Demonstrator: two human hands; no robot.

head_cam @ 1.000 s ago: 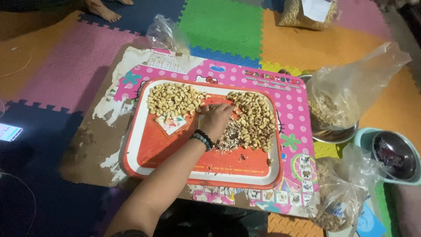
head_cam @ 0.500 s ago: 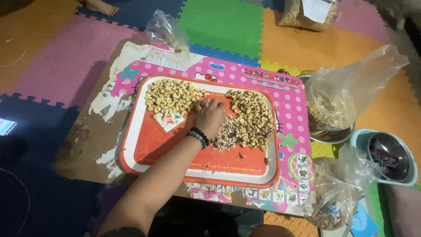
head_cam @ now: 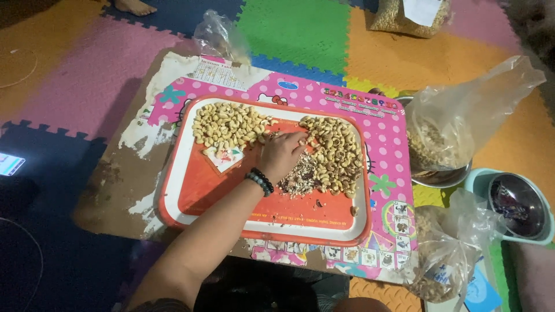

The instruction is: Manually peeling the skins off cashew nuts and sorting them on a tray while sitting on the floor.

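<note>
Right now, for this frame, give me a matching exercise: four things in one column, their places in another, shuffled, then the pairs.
Things:
1. left hand
2. pale nut pile
3. steel bowl
4. tied bag of nuts

Places:
A. far right, inside a teal container
B. tray's upper left
C. between the two nut piles on the tray
D. off the table's lower right corner

Pairs: 1-C, 2-B, 3-A, 4-D

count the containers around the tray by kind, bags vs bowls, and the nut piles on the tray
clear plastic bags: 4 (behind the table, top edge, over the steel bowl, tied one at lower right)
round steel bowls: 2
heaps of pale nuts on the orange tray: 2
total: 8
</note>
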